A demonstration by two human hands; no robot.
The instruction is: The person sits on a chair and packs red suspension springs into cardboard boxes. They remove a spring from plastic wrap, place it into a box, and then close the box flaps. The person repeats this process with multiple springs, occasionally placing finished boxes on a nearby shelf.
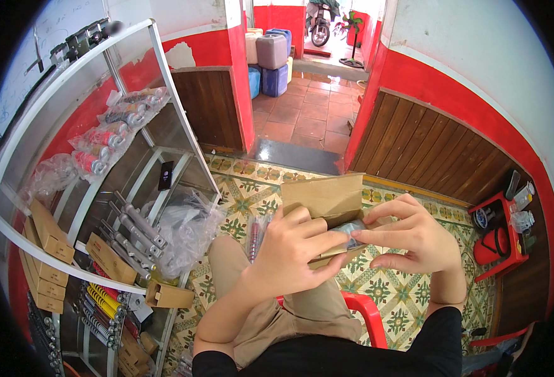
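Note:
In front of my lap I hold a brown cardboard box (324, 191) with its flap raised. My left hand (293, 248) is closed around the box's near left side, its fingers reaching across the opening. A part wrapped in clear plastic (350, 227) shows in the opening; its kind is hidden. My right hand (412, 235) is at the box's right side, fingers stretched out and touching the wrapped part, thumb apart below. Beyond my left hand, partly hidden by it, is a plastic-wrapped shock absorber with a red coil spring (254, 239).
At left stands a metal shelf rack (189, 129) with bagged shock absorbers (104, 141), grey fork tubes (135, 223), cardboard boxes (50, 276) and a phone (166, 176). A red chair (368, 314) is under me. At right is a red stool (500, 217); ahead, a doorway with plastic jugs (272, 51).

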